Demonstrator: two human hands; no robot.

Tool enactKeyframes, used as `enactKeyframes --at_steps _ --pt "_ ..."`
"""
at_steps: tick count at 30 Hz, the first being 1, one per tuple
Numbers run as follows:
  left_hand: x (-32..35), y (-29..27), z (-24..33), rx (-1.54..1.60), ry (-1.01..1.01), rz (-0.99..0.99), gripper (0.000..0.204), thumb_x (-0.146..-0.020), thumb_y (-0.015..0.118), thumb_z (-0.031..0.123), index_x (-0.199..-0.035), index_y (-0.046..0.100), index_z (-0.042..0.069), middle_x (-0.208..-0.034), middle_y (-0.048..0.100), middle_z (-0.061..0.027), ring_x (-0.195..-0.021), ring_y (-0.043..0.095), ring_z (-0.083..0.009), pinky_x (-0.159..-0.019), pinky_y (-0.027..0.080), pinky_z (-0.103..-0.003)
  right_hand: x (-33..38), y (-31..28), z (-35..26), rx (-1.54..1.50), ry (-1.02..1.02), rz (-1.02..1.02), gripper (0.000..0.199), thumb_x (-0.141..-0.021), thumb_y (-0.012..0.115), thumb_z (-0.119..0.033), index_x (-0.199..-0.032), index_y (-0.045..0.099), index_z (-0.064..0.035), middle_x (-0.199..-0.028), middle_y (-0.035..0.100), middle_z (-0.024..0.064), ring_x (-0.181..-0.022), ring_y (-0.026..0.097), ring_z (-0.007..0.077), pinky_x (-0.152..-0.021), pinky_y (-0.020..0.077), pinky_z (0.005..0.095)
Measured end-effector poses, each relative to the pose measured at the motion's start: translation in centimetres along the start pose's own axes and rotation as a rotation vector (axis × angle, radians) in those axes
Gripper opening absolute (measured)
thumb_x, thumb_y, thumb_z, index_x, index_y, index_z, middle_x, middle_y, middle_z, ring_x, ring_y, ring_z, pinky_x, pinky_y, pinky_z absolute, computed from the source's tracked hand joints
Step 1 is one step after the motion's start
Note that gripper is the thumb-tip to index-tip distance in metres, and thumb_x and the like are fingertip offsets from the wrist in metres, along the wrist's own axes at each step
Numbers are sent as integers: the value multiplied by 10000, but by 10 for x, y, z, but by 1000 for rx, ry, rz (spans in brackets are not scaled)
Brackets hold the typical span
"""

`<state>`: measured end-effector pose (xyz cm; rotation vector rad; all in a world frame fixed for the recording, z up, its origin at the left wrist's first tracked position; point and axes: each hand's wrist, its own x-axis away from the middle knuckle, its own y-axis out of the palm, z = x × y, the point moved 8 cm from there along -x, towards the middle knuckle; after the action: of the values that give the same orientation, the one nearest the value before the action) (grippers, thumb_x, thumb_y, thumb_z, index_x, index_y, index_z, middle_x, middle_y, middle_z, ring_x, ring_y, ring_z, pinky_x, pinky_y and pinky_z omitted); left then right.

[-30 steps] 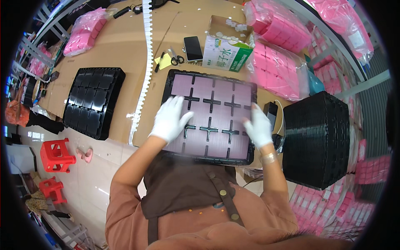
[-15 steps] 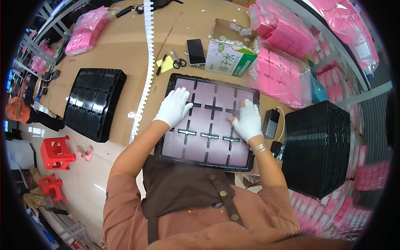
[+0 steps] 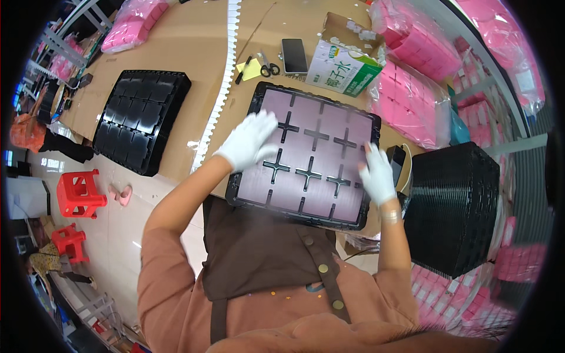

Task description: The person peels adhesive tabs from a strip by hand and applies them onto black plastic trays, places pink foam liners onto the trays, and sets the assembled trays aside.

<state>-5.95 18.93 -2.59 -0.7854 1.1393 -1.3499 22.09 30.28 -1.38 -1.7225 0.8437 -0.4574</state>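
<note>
A black compartment tray (image 3: 257, 96) lies before me on the cardboard-covered table, its cells filled with pale pink flat pieces. My left hand (image 3: 247, 141), in a white glove, rests flat with fingers spread on the tray's left cells. My right hand (image 3: 376, 173), also gloved, lies flat on the right cells near the tray's right rim. Neither hand grips anything.
A tall stack of black trays (image 3: 456, 209) stands at my right. An empty black tray (image 3: 141, 120) lies at the left. Behind are a carton (image 3: 344, 65), a phone (image 3: 294, 56), scissors (image 3: 268, 67), and pink bagged packs (image 3: 418, 97). Red stools (image 3: 79, 191) stand on the floor.
Both hands slid over the tray's pink pieces: the left stayed on the left cells, the right moved outward and down toward the right rim.
</note>
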Motion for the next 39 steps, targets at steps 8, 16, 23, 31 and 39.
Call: enactKeyframes --at_steps 8,16,23,31,39 --pt "133 -4 32 97 366 -338 412 -877 568 276 -1243 549 88 -1339 519 -72 -1263 476 -224 -1094 282 -460 134 7 -40 -349 -286 -18 337 -920 555 -336 -988 672 -28 -1053 670 131 -1065 605 336 -1004 386 502" --pt "119 -15 58 153 310 -266 247 -852 603 214 -1077 623 114 -1095 640 -45 -1124 545 -265 -1069 309 -477 127 -3 -46 -222 -241 -13 195 -859 623 -237 -885 682 -53 -988 684 107 -1032 623 303 -970 424 474" --pt "116 -29 -5 382 -415 172 207 -878 605 125 -1057 651 32 -1013 641 -149 -925 614 -304 -849 477 -367 130 -15 2 42 254 181 155 -856 622 -149 -889 631 2 -866 623 168 -891 602 360 -824 460 454" --pt "135 7 -18 304 -797 510 234 -958 504 176 -984 644 -9 -871 612 -177 -837 591 -326 -771 462 -390 146 10 2 -24 448 474 314 -946 538 -238 -942 607 68 -1008 556 202 -995 517 353 -893 402 416" --pt "228 -88 -74 1055 -899 998 224 -974 548 302 -940 610 89 -898 551 38 -814 489 -66 -750 432 -255 92 -86 -77 -613 166 616 758 -910 418 -634 -1199 579 47 -1106 535 132 -979 530 213 -880 418 344"
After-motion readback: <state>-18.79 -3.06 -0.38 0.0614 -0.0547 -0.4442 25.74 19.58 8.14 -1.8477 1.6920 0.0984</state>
